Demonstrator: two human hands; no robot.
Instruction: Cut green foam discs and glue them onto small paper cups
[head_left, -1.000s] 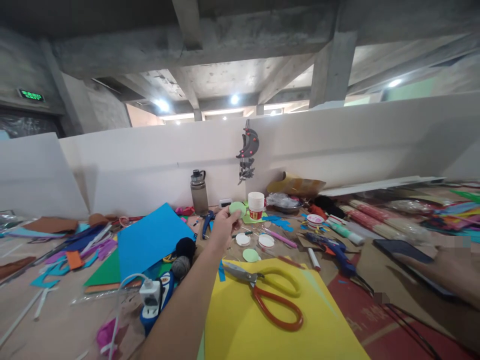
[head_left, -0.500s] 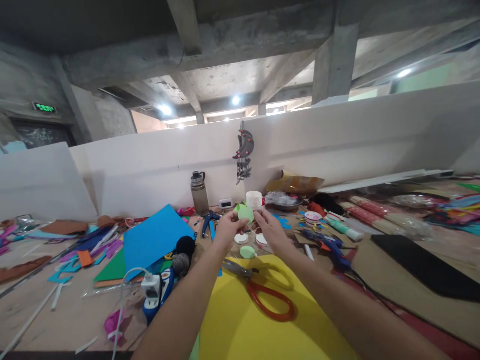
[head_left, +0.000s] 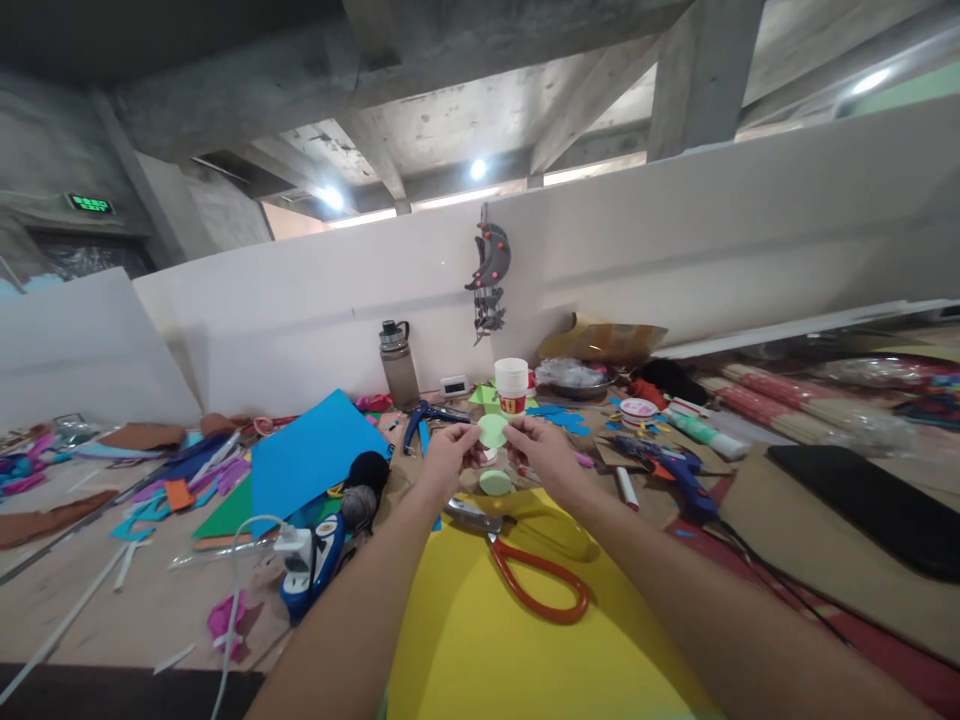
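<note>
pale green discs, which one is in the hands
The upper pale green disc, held at its edge by the left hand and the right hand; the lower disc lies near the far edge of the yellow sheet, touched by neither.

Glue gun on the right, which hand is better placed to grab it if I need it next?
Probably the right hand: the glue gun lies on that side, while the left hand would have to cross over. Both hold the green disc, so the right should let go first.
</note>
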